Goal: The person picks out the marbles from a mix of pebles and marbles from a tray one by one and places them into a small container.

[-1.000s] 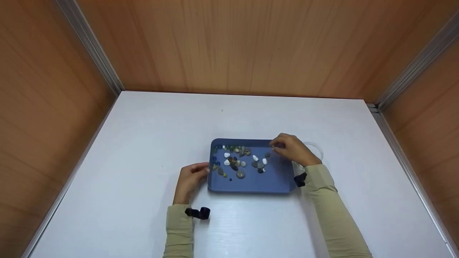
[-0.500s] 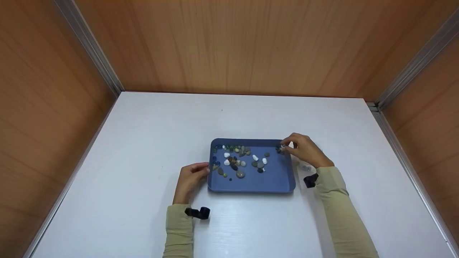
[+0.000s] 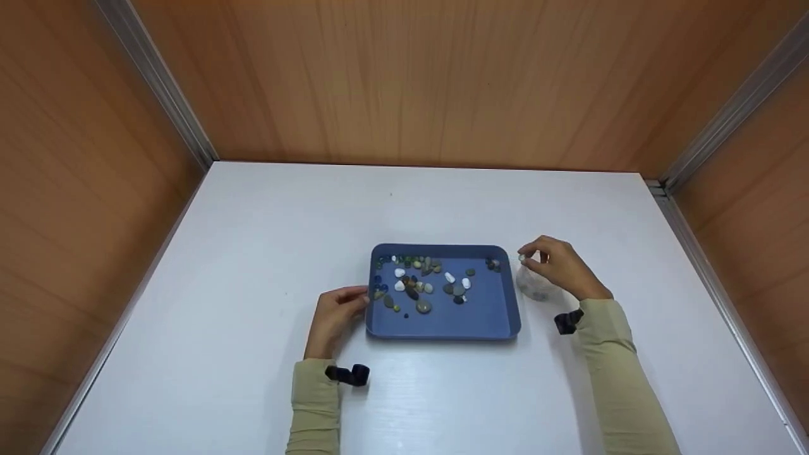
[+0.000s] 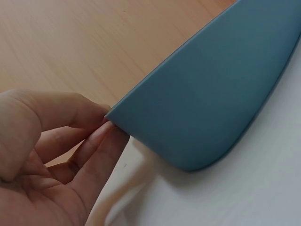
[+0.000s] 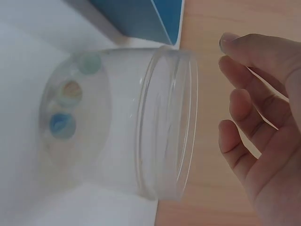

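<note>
My left hand pinches the left rim of a blue tray between thumb and fingers; the left wrist view shows its fingertips at the rim's edge. Over a clear jar, to the right of the tray, is my right hand. Its thumb and forefinger pinch a small, pale marble, mostly hidden by the fingertips in the right wrist view. The other fingers are loosely bent. At the bottom of the upright, open-topped jar lie a blue marble, an orange-and-white marble and a green marble.
Pebbles and marbles lie scattered in the tray, with white pebbles, a larger grey pebble and a small group in the far right corner. The white table is bounded by wooden panels at the back and sides.
My right hand has moved right, from over the tray's far right corner to above the jar, carrying the marble. My left hand stays at the tray's left rim.
</note>
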A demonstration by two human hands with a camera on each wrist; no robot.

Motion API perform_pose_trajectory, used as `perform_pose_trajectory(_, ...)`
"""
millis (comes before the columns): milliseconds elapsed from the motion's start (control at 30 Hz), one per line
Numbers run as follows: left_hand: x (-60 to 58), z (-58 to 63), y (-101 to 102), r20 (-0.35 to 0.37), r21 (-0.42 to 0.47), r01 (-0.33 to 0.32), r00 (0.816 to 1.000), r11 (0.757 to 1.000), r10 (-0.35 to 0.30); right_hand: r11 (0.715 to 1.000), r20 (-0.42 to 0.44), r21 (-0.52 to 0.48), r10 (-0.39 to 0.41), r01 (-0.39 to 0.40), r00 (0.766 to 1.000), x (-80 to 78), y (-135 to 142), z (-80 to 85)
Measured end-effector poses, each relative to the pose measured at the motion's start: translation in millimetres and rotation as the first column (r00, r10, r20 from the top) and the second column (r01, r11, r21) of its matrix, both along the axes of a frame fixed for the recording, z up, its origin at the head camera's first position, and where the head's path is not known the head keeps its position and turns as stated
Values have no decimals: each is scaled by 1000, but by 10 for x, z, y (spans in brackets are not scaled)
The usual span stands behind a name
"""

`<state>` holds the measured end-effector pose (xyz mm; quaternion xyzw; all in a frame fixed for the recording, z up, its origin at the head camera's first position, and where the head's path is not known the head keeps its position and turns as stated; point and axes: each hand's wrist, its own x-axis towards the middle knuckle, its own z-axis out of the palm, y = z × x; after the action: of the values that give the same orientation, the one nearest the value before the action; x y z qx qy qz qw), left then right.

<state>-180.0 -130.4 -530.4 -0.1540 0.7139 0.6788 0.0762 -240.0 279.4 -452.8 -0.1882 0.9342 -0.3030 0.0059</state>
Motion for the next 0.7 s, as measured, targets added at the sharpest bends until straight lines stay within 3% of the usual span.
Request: perform_pose_trajectory(700,5,12,-4,10,-28,10,1000,1000,-10,998,-20,5,-60,60,998,82,265,-112)
